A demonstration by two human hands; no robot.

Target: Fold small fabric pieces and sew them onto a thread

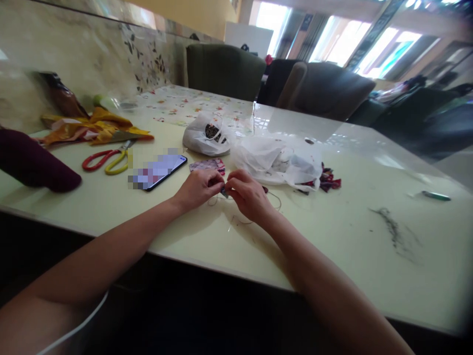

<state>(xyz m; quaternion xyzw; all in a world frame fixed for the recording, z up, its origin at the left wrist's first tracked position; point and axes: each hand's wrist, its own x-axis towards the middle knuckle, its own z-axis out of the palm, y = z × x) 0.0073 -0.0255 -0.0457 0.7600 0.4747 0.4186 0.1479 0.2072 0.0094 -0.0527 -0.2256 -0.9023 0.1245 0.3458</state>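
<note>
My left hand [199, 187] and my right hand [248, 195] meet over the cream table [332, 246], fingers pinched together. Between the fingertips sits a small dark piece [224, 191], too small to name. Thin thread [275, 199] loops on the table beside my right hand. Just beyond my hands lies a patterned fabric scrap [207, 165], and a phone [162, 170] rests to the left of it.
Red and yellow scissors [107, 160] lie left of the phone, near orange-yellow cloth [96, 129] and a maroon cushion [35, 162]. Two white plastic bags [275, 160] sit behind my hands, with red fabric scraps [328, 180]. Thread clippings [391, 227] lie at right. Chairs [225, 69] stand beyond.
</note>
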